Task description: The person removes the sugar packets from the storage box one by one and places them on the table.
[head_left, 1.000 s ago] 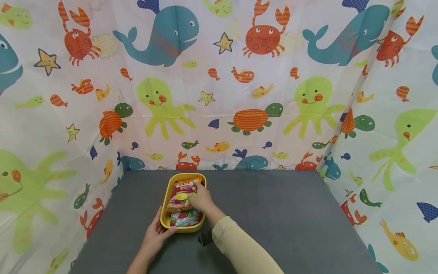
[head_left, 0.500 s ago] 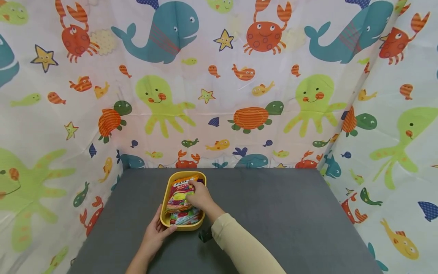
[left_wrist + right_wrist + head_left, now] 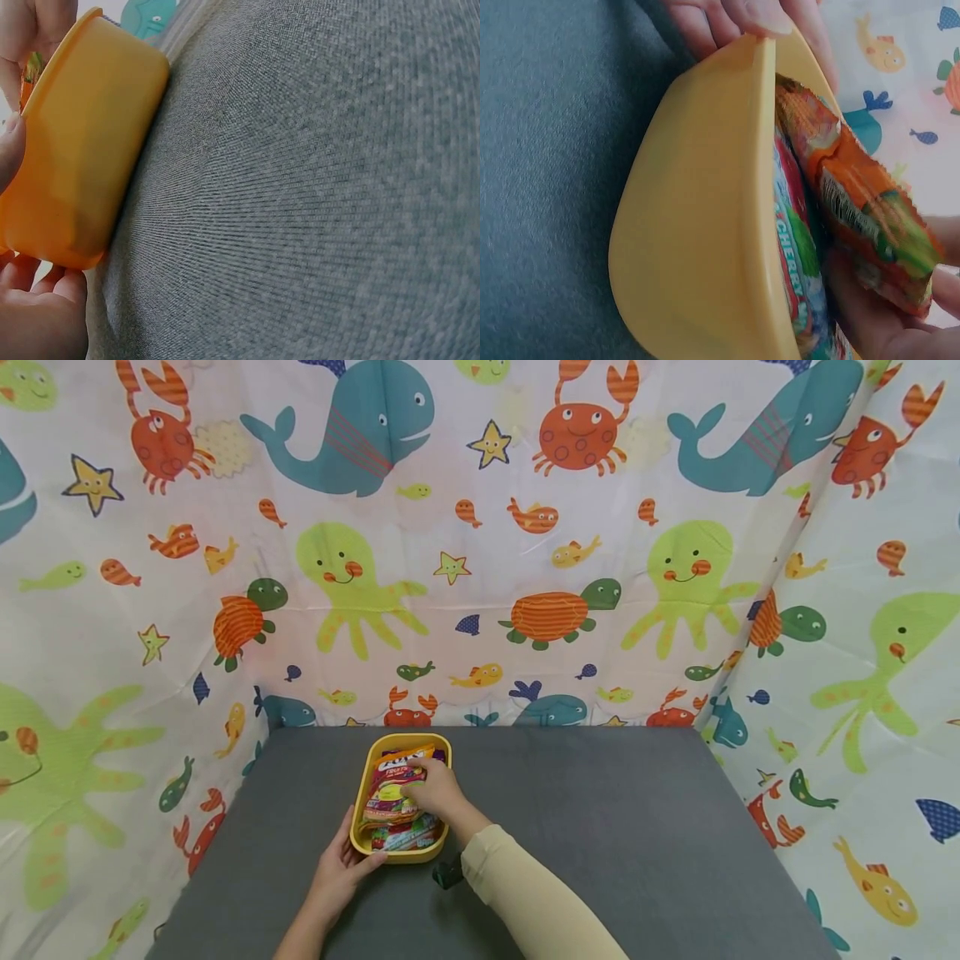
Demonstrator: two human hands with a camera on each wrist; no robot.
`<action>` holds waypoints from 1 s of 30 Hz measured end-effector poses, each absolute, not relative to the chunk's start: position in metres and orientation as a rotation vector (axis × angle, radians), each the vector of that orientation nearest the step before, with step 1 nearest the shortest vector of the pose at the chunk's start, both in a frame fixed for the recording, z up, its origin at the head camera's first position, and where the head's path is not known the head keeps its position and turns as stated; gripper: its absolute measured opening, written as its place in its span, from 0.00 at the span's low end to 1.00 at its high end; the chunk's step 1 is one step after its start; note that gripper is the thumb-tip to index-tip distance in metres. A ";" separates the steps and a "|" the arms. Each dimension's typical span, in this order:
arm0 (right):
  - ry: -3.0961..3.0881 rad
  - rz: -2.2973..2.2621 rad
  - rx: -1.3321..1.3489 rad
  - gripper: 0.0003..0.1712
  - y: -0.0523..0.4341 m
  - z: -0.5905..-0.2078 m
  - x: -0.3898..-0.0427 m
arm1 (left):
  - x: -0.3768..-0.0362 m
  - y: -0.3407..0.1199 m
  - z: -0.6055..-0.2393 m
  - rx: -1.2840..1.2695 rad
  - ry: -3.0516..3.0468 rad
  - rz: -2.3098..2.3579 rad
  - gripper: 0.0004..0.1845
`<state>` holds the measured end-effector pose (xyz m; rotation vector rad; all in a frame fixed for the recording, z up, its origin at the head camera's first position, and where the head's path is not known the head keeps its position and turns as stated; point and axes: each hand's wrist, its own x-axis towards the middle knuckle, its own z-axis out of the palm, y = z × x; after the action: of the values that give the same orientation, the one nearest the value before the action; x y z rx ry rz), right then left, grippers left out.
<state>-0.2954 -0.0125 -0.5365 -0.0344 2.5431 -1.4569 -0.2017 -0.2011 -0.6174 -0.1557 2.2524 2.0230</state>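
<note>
Left hand (image 3: 339,870) nearest, fingers curled round near-left corner of yellow oval plastic tub (image 3: 365,793), steadying it on grey fabric tabletop (image 3: 615,843). Right hand (image 3: 437,791), cream sleeve (image 3: 525,902), reached in from near right, fingers pinched on red-orange crinkly snack packet (image 3: 396,785) lying on top inside tub. Tub's long axis ran away from person; packet lay along it. Second packet with cherry print (image 3: 799,262) sat beneath. Beyond: sea-creature print curtain (image 3: 480,527).

One yellow tub (image 3: 362,793), two snack packets (image 3: 393,781)
</note>
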 end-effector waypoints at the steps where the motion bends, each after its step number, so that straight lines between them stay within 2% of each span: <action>1: 2.545 -1.469 -0.024 0.28 -0.012 -0.537 -0.296 | -0.202 -0.201 -0.617 -0.156 2.250 2.025 0.59; 15: 2.392 -1.717 0.104 0.29 -0.004 -0.537 -0.299 | -0.204 -0.199 -0.615 -0.170 2.248 2.027 0.58; 30: 2.292 -1.889 0.012 0.34 0.011 -0.535 -0.306 | -0.202 -0.200 -0.616 -0.167 2.256 2.024 0.59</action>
<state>-0.3057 0.0112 -0.5350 0.0122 2.2917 -1.8891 -0.2020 -0.2003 -0.6164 -0.1666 2.2561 2.0244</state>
